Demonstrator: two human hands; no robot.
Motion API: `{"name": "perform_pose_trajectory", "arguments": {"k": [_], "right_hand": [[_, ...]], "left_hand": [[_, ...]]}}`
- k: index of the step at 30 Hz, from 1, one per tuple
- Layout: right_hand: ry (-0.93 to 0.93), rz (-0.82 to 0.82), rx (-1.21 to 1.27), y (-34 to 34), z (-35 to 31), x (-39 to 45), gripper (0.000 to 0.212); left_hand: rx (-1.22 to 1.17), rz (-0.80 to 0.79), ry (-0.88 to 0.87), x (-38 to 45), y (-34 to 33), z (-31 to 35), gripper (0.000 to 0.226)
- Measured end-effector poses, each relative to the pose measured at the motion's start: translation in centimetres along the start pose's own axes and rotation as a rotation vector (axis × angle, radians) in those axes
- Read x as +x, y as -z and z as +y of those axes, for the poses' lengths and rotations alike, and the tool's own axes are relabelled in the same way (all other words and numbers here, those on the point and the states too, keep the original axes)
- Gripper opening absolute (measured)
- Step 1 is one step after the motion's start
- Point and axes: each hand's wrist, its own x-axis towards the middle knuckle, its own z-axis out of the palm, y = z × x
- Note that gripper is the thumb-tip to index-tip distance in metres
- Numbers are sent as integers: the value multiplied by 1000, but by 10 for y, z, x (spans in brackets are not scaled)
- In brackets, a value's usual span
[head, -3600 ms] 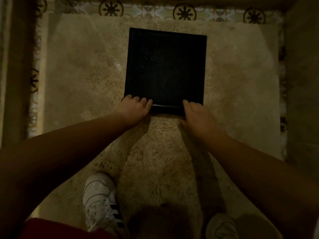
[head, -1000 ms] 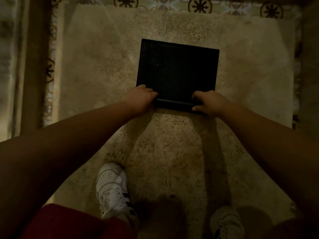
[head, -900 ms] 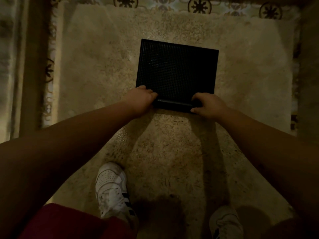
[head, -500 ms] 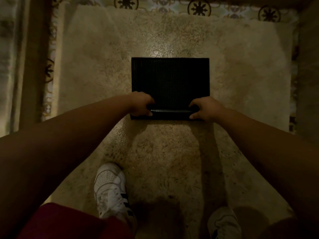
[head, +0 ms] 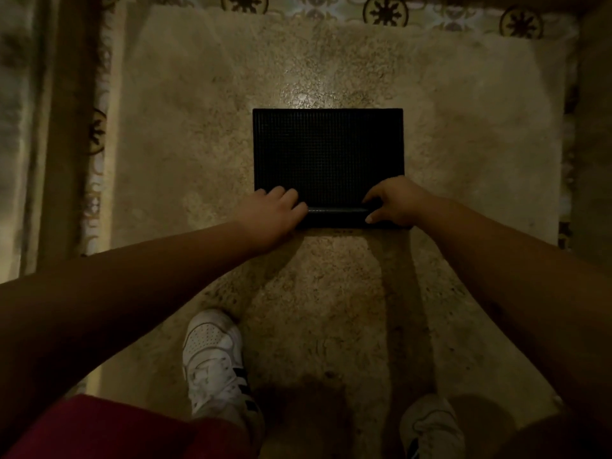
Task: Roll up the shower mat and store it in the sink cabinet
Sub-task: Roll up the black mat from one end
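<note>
Shower mat (head: 328, 150) flat on the speckled floor (head: 198, 127), well ahead of the white shoe (head: 215, 362), near edge already curled into a tight roll (head: 337, 215). Left hand (head: 271, 212) set on the left end of that roll, fingers curved over the top and pressing down, not closed around it. Right hand (head: 395, 203) on the right end, thumb at the near side of the roll and fingers arched over its far side. One hand at each end, judged so as to keep the roll even and square to the mat's sides. Mat black, rectangular, fine gridded texture, edges straight, the unrolled part lying flat beyond the roll. Rolling judged well under halfway. Sink cabinet not in view.
</note>
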Motion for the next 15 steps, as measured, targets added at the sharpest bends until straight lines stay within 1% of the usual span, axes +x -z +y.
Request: {"name": "perform_pose_trajectory", "arguments": {"k": [2, 4, 7, 8, 9, 10, 12, 13, 15], "right_hand": [[-12, -16, 12, 4, -1, 1, 55], [-20, 0, 33, 6, -1, 1, 55], [0, 135, 98, 0, 2, -9, 45], [32, 198, 75, -7, 2, -15, 44], [67, 256, 31, -15, 2, -21, 48], [101, 300, -29, -24, 2, -26, 56], [123, 331, -177, -38, 0, -29, 73], [112, 340, -219, -41, -1, -27, 73], [86, 362, -201, -42, -1, -22, 65]], "left_hand": [[54, -8, 0, 0, 1, 3, 40], [45, -20, 17, 6, 5, 2, 35], [-10, -65, 35, 15, 13, -7, 44], [-10, -76, 29, 17, 14, -10, 46], [-11, -77, 30, 17, 15, -12, 46], [-22, -68, 37, 17, 15, -13, 43], [-59, -49, 48, 15, 16, -13, 34], [-67, -44, 44, 15, 16, -12, 31], [-65, -41, 40, 14, 13, -10, 31]]}}
